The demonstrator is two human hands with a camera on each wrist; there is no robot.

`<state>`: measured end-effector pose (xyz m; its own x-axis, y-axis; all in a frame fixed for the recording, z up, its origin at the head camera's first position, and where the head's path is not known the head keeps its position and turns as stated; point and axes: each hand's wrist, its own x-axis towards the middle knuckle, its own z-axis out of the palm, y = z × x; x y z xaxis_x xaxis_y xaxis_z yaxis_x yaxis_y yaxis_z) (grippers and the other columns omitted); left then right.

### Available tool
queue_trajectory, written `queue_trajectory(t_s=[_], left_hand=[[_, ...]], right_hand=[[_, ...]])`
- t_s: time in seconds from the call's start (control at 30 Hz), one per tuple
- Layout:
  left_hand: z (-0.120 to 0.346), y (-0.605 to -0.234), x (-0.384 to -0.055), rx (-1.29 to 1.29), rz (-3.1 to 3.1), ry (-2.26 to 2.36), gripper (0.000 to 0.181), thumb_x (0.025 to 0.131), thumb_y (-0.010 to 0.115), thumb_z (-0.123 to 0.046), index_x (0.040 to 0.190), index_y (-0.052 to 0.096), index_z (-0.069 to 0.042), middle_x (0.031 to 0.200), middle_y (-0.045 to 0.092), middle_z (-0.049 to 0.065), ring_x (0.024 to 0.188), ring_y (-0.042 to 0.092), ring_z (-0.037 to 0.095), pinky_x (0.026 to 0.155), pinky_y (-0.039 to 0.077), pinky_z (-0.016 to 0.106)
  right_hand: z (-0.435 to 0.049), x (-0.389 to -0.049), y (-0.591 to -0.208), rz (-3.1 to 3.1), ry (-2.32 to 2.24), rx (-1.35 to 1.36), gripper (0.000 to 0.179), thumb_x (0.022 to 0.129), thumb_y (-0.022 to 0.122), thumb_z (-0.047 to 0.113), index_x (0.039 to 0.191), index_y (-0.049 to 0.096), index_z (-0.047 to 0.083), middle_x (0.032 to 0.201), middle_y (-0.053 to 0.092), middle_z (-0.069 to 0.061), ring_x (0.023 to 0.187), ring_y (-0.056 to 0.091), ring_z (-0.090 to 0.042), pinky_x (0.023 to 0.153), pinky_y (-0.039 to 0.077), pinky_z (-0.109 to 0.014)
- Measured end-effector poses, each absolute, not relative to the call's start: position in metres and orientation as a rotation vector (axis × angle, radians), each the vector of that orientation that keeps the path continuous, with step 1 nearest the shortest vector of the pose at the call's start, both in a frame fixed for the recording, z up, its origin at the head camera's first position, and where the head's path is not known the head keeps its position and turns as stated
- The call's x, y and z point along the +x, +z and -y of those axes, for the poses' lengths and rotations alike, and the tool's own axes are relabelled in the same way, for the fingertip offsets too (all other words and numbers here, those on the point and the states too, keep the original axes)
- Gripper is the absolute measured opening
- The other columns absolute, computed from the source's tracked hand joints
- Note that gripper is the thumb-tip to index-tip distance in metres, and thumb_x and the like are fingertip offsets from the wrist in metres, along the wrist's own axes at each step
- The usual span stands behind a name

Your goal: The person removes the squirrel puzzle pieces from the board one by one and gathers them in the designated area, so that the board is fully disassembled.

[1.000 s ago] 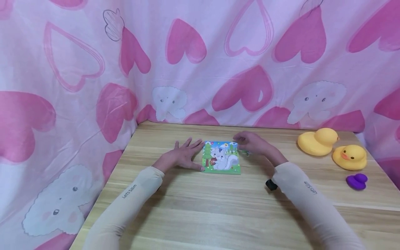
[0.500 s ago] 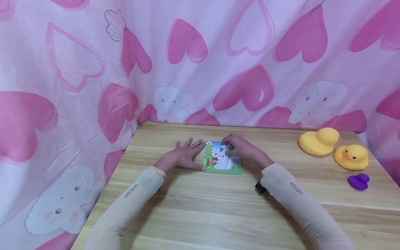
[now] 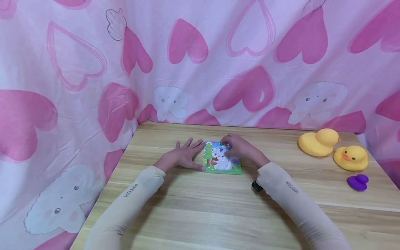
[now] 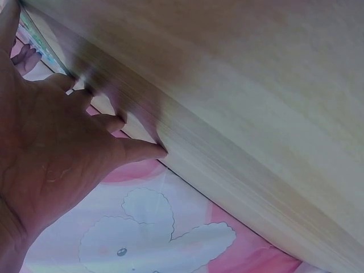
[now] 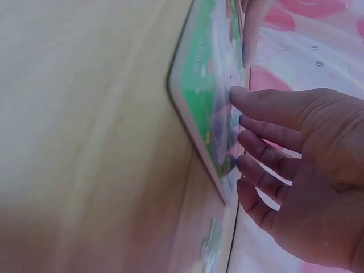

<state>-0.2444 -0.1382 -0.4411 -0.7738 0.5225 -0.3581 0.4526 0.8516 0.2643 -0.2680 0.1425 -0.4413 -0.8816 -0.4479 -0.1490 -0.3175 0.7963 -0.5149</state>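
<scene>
A thin square picture board (image 3: 215,166) showing a white squirrel, green trees and blue sky lies on the wooden table. My left hand (image 3: 185,156) lies with fingers spread along the board's left side, the thumb at its lower left corner. My right hand (image 3: 242,147) reaches over the board's upper right part. In the right wrist view its thumb (image 5: 256,103) and bent fingers (image 5: 264,153) come down onto the printed face. I cannot tell whether anything is between these fingertips. A small flat clear-and-green thing (image 5: 212,244) lies on the table beside the board.
Two yellow toy ducks, a larger one (image 3: 318,142) and a smaller one (image 3: 350,158), stand on the table (image 3: 200,211) at the right, with a purple duck (image 3: 357,182) in front. A pink heart-print curtain (image 3: 193,76) hangs behind the table and along its sides.
My right hand has moved left from beside the board onto its upper right part, and its fingertips now meet the board. The left hand and the board keep their place.
</scene>
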Motion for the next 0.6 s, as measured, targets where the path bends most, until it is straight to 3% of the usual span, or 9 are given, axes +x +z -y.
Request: queue_trajectory(t_s=[0.27,0.6], left_hand=[[0.138,-0.442,-0.245,0.724,-2.598,0.242,0.116,0.085,0.065,-0.082,0.171,0.004,-0.034,0.181,-0.003,-0.01,0.168,-0.01,0.035,0.123,-0.005,0.082],[0.139,-0.444,-0.246,0.718,-2.601,0.251,0.117,0.085,0.065,-0.083,0.171,0.004,-0.034,0.181,-0.002,-0.009,0.168,-0.009,0.035,0.123,-0.005,0.081]], right_hand=[[-0.136,-0.277,-0.437,-2.697,-0.709,-0.573,0.043,0.087,0.087,0.013,0.126,0.07,0.007,0.122,0.068,-0.01,0.112,0.061,-0.027,0.106,0.054,-0.048],[-0.137,-0.28,-0.439,-2.68,-0.773,-0.597,0.042,0.086,0.088,0.012,0.123,0.069,0.006,0.121,0.068,-0.011,0.112,0.061,-0.027,0.106,0.054,-0.047]])
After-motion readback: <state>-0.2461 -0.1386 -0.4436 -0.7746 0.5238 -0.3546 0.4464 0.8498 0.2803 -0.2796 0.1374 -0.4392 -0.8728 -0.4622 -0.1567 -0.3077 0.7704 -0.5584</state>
